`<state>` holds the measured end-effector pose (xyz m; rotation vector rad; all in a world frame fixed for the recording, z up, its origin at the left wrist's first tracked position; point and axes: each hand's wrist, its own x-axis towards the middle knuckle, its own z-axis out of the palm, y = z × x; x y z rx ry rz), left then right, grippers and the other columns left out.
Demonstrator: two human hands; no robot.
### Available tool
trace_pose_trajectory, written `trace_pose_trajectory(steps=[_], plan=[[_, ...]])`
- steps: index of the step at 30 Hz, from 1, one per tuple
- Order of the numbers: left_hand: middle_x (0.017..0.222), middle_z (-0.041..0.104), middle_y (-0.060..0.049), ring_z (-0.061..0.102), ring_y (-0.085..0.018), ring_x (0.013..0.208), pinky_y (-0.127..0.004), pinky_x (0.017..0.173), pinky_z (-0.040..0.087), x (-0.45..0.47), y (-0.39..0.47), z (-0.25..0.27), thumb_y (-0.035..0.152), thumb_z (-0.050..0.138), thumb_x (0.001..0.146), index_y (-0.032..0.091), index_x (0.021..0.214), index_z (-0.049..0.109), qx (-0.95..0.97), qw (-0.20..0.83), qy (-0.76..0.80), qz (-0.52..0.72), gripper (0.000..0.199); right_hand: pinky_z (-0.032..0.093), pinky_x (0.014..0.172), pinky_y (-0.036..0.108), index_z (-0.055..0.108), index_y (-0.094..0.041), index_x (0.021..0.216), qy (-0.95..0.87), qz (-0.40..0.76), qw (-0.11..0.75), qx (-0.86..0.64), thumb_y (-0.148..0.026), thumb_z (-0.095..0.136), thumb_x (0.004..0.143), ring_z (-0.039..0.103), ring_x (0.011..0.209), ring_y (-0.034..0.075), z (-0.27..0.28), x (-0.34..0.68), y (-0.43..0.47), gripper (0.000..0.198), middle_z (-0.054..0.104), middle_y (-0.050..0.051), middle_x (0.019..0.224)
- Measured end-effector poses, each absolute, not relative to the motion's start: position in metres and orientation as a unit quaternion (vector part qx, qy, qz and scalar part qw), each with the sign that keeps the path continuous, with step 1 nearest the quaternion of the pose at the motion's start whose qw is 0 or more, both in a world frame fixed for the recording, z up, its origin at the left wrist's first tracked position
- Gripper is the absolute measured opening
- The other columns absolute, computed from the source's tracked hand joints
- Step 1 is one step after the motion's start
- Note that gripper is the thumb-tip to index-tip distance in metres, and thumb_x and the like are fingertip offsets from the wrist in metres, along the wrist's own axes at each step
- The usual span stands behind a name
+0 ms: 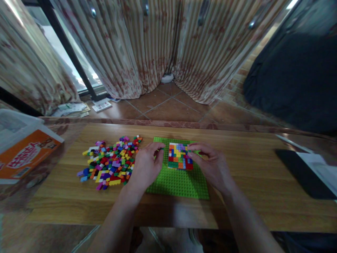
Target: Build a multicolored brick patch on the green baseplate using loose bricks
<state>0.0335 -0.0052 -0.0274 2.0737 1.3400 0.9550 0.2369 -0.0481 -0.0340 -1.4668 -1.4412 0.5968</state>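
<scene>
A green studded baseplate (179,185) lies on the wooden table, bearing a roughly square, low block of multicoloured toy bricks (180,157). My left hand (149,163) hovers over the plate's left side, thumb and forefinger pinched; a small dark spot shows at the fingertips, too small to name. From the right, my right hand (212,161) reaches in, its thumb and forefinger closed at the block's upper right edge. Whatever sits between those fingertips is hidden. Left of the plate, loose bricks (116,163) in many colours are spread in a pile beside my left hand.
The wooden table (250,182) runs wide before me. On its right lie a black flat folder (300,172) and white papers (321,168). A clear plastic box (18,121) with an orange label stands at the left. Striped curtains (150,45) hang beyond the table.
</scene>
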Motion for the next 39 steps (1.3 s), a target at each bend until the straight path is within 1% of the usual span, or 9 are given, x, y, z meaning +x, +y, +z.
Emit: trace_pose_trajectory(steps=[2,5,9,12,15,19,26,33,39], plan=[[0.090,0.072,-0.004,0.067,-0.016,0.082,-0.027,0.076,0.052,0.033,-0.005,-0.028,0.015,0.052,0.085,0.018,0.094,0.068,0.761,0.241,0.491,0.349,0.018,0.051,0.082,0.035,0.074,-0.023,0.085,-0.566,0.268,0.494,-0.603,-0.031,0.068,0.077,0.065,0.091,0.019,-0.035,0.241,-0.047,0.013,0.072,0.005,0.098],[0.092,0.072,-0.004,0.067,-0.017,0.084,-0.027,0.076,0.052,0.033,-0.004,-0.030,0.014,0.052,0.085,0.018,0.095,0.068,0.763,0.245,0.490,0.344,0.019,0.053,0.074,0.034,0.074,-0.021,0.082,-0.519,0.293,0.521,-0.611,-0.035,0.072,0.073,0.066,0.080,0.018,-0.033,0.245,-0.045,0.016,0.073,0.004,0.087],[0.092,0.073,-0.004,0.067,-0.017,0.081,-0.028,0.074,0.051,0.033,-0.004,-0.034,0.015,0.052,0.086,0.019,0.098,0.068,0.775,0.250,0.487,0.315,0.021,0.054,0.071,0.033,0.073,-0.020,0.081,-0.502,0.309,0.527,-0.612,-0.033,0.070,0.074,0.066,0.074,0.017,-0.032,0.244,-0.045,0.016,0.074,0.004,0.081],[0.091,0.073,-0.003,0.067,-0.016,0.077,-0.028,0.072,0.051,0.033,-0.004,-0.036,0.016,0.053,0.086,0.020,0.099,0.069,0.784,0.254,0.487,0.290,0.021,0.054,0.076,0.035,0.073,-0.020,0.087,-0.539,0.294,0.490,-0.619,-0.030,0.065,0.079,0.067,0.078,0.017,-0.033,0.234,-0.048,0.016,0.074,0.005,0.088],[0.090,0.073,-0.003,0.067,-0.016,0.075,-0.028,0.072,0.050,0.033,-0.004,-0.037,0.016,0.053,0.086,0.019,0.097,0.069,0.787,0.266,0.491,0.263,0.021,0.052,0.082,0.036,0.073,-0.023,0.087,-0.592,0.245,0.450,-0.622,-0.025,0.061,0.083,0.065,0.085,0.018,-0.031,0.218,-0.052,0.013,0.072,0.004,0.091],[0.087,0.073,-0.003,0.066,-0.015,0.074,-0.027,0.071,0.049,0.034,-0.005,-0.036,0.014,0.051,0.085,0.020,0.096,0.070,0.790,0.284,0.486,0.241,0.022,0.050,0.086,0.040,0.074,-0.027,0.087,-0.664,0.154,0.409,-0.606,-0.023,0.061,0.084,0.061,0.096,0.021,-0.031,0.201,-0.052,0.014,0.070,0.004,0.095],[0.081,0.072,-0.001,0.065,-0.015,0.073,-0.025,0.069,0.046,0.031,-0.007,-0.038,0.016,0.049,0.087,0.023,0.092,0.072,0.800,0.295,0.468,0.231,0.025,0.047,0.087,0.043,0.075,-0.028,0.087,-0.709,0.067,0.373,-0.595,-0.022,0.062,0.084,0.057,0.098,0.023,-0.042,0.188,-0.047,0.015,0.066,0.005,0.100],[0.077,0.071,0.000,0.064,-0.015,0.068,-0.024,0.063,0.044,0.031,-0.010,-0.036,0.014,0.049,0.085,0.024,0.090,0.072,0.798,0.291,0.475,0.230,0.025,0.045,0.087,0.044,0.072,-0.026,0.081,-0.693,0.068,0.374,-0.612,-0.024,0.065,0.082,0.057,0.097,0.024,-0.044,0.184,-0.045,0.007,0.068,0.005,0.099],[0.080,0.073,0.000,0.065,-0.016,0.072,-0.025,0.066,0.046,0.032,-0.012,-0.032,0.014,0.049,0.085,0.024,0.091,0.072,0.800,0.287,0.477,0.223,0.026,0.045,0.085,0.042,0.070,-0.026,0.077,-0.696,0.072,0.372,-0.610,-0.025,0.064,0.082,0.058,0.095,0.023,-0.043,0.186,-0.045,0.008,0.068,0.004,0.094]])
